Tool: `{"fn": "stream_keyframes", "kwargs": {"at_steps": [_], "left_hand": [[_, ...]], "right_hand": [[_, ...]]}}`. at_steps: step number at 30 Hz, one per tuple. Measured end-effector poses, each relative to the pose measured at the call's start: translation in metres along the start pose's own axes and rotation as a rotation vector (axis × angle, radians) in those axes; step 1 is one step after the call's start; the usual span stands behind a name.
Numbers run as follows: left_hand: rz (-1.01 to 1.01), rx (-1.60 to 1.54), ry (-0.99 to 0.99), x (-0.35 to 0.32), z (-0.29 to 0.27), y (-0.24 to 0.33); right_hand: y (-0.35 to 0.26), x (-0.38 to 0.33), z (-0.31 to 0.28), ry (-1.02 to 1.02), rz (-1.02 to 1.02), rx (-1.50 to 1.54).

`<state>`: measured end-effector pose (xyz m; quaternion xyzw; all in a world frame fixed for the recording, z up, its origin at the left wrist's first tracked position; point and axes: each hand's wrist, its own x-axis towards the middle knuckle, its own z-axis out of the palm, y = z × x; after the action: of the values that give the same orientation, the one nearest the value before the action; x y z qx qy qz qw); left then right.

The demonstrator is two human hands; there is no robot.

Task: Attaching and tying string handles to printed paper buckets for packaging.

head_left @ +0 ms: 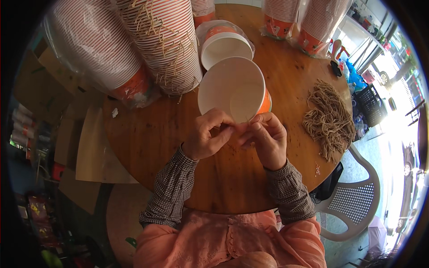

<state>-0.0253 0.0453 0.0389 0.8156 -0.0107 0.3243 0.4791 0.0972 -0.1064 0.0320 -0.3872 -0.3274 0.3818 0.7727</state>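
A white-lined paper bucket point(225, 87) with an orange outside lies tilted on the round wooden table, its mouth turned toward me. At the near edge of its rim, my left hand point(208, 135) is closed, thumb and forefinger pinched together. My right hand point(269, 142) pinches the same rim just to the right, its fingertips close to the left ones. Whether a thin strand also lies between the fingertips is too small to tell. Behind this bucket rests another white bucket point(227, 50), partly inside clear plastic.
A tall stack of buckets point(165, 44) with twine loops hanging from the rims stands back left, beside a plastic-wrapped stack point(96, 42). More wrapped stacks point(315, 27) stand back right. Loose brown twine point(328, 120) lies on the table's right side. A plastic chair point(351, 203) stands beyond it.
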Motion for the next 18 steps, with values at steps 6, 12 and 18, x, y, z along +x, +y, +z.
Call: {"fn": "stream_keyframes", "kwargs": {"at_steps": [6, 12, 18], "left_hand": [[-0.072, 0.061, 0.003, 0.005, 0.005, 0.005], [0.08, 0.125, 0.024, 0.011, 0.002, 0.0], [-0.212, -0.23, 0.048, 0.012, 0.006, 0.011]], "right_hand": [[-0.009, -0.004, 0.009, 0.182, -0.097, -0.395], [-0.007, 0.006, -0.012, 0.27, -0.585, -0.768], [-0.016, 0.007, -0.01, 0.187, -0.844, -1.217]]}}
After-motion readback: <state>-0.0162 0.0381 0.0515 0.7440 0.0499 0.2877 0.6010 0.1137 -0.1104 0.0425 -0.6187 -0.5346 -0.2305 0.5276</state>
